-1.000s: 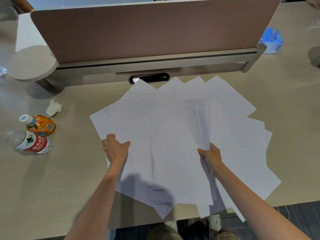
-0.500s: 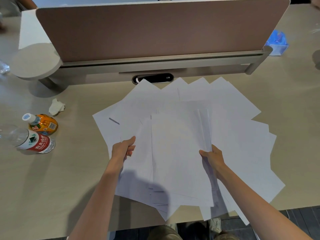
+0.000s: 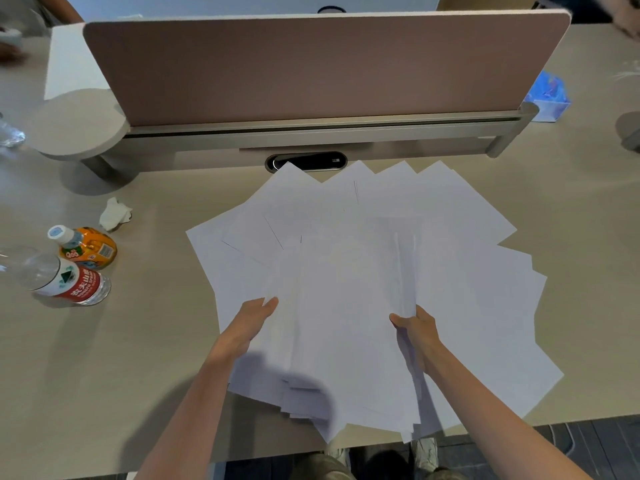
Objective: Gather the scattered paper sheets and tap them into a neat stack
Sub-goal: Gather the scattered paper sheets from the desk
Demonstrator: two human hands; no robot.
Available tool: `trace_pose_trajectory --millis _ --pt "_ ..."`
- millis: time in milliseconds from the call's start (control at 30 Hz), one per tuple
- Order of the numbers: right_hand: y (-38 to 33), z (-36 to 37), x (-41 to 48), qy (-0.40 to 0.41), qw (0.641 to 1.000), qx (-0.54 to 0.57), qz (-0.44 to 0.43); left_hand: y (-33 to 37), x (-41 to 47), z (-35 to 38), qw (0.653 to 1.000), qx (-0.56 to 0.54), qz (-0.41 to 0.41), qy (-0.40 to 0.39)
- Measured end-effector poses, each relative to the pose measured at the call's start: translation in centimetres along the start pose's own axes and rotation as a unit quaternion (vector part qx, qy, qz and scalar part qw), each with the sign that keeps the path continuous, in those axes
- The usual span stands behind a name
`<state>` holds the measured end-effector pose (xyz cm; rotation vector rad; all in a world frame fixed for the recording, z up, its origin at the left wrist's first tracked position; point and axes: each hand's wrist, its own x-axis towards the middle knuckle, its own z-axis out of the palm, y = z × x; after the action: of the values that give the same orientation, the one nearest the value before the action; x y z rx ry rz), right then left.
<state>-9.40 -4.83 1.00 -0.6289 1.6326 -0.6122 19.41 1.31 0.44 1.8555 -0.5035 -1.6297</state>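
In the head view, the paper sheets (image 3: 363, 271) lie fanned in a loose, overlapping pile on the middle of the worktop (image 3: 104, 375). Their far corners reach the cable slot below the divider panel (image 3: 311, 71), and their near corners hang over the worktop's front edge. The two hands bracket the central bundle from either side, which looks like the way to draw the spread inward towards one pile. The left hand (image 3: 249, 320) sits at the bundle's left edge with its visible fingers fairly straight and pointing forward and to the right. Its grip looks open, laid against the paper rather than pinching it, though the palm side is partly hidden by a sheet. The right hand (image 3: 417, 332) has its grip closed on the bundle's right edge, with the thumb on top of the sheets and the other fingers out of sight beneath. Both forearms reach in from the near edge and angle towards each other, wrists low over the paper. By this judgement the gathering is barely begun, as many sheets are splayed out to the right and far side. A water bottle (image 3: 65, 280), an orange bottle (image 3: 86, 247) and a crumpled tissue (image 3: 115, 214) rest well to the left of the pile.
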Motion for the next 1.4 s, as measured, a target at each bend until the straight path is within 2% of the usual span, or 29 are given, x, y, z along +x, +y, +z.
trace_pose_trajectory --millis 133,233,333,433,500,600,667,767,833,900,1000,1133,1233,1300,1333,1400 --pt "1.5 1.5 -1.3 -0.025 0.995 0.095 0.013 -0.8 -0.6 -0.1 0.996 -0.091 0.0 -0.002" --pt "1.9 2.7 -1.8 -0.053 0.993 0.107 0.006 -1.4 -1.1 -0.4 0.984 -0.144 -0.038 -0.099" --pt "1.6 3.5 -2.1 -0.076 0.993 0.085 -0.007 -0.9 -1.8 -0.8 0.979 -0.151 -0.057 -0.128" --pt "1.3 4.0 -2.4 -0.091 0.994 0.058 -0.025 -0.9 -2.0 -0.8 0.97 -0.128 -0.061 -0.195" --pt "1.3 4.3 -2.4 -0.097 0.994 0.053 -0.026 -1.6 -1.2 -0.9 0.98 -0.101 -0.04 -0.167" --pt "2.0 4.5 -2.1 -0.106 0.994 0.029 -0.029 -2.4 -0.2 -0.4 0.996 -0.037 -0.016 -0.081" --pt "2.3 4.6 -2.2 -0.117 0.992 0.025 -0.03 -2.3 -0.5 0.1 0.997 -0.033 0.001 -0.066" --pt "2.0 4.4 -2.4 -0.131 0.99 0.016 -0.04 -1.4 -1.7 1.3 0.995 -0.042 -0.006 -0.087" --pt "1.5 4.1 -2.5 -0.134 0.99 -0.001 -0.053 -1.5 -1.7 1.4 0.996 -0.064 -0.02 -0.065" --pt "1.2 3.8 -2.0 -0.129 0.989 -0.02 -0.07 -1.8 -1.1 1.2 0.998 -0.039 -0.01 -0.037" --pt "0.3 3.8 -1.2 -0.112 0.987 -0.055 -0.099 -2.9 0.3 0.4 0.999 -0.029 0.042 -0.017" --pt "-2.1 4.2 -0.1 -0.126 0.98 -0.036 -0.148 -2.6 0.7 -0.5 0.996 -0.074 0.048 0.025" --pt "-4.0 3.3 1.0 -0.094 0.98 -0.078 -0.154 -1.4 0.5 0.5 0.992 -0.101 0.063 0.051" --pt "-4.5 1.9 1.9 -0.062 0.986 -0.062 -0.139 -0.6 0.5 1.4 0.99 -0.107 0.052 0.075" --pt "-4.5 0.9 2.4 -0.043 0.988 -0.054 -0.137 -0.1 0.3 2.1 0.99 -0.103 0.048 0.081" --pt "-4.1 -1.4 3.4 0.02 0.981 -0.11 -0.156 -0.3 0.9 3.0 0.99 -0.11 0.038 0.084"
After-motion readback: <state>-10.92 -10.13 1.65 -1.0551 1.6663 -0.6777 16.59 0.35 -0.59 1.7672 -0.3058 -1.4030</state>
